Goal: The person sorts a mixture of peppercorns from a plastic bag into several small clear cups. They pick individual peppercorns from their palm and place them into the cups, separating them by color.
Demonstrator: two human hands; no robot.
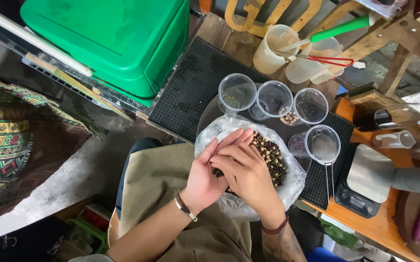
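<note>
Left hand [205,177] and right hand [246,170] flat, fingers loose, gripping nothing, sorting mixed beans [273,155] on plastic sheet [210,133] at mat's [185,87] near edge. Risk: sheet slipping, beans spilling; 3 cups [237,92] close behind.

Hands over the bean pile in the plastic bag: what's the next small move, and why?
Probably pinch out one odd bean and drop it into a cup. Both the left hand and right hand rest on the mixed dark and pale beans in the clear plastic bag, and the clear plastic cups just beyond sit mostly empty, one holding a few pale beans.
</note>
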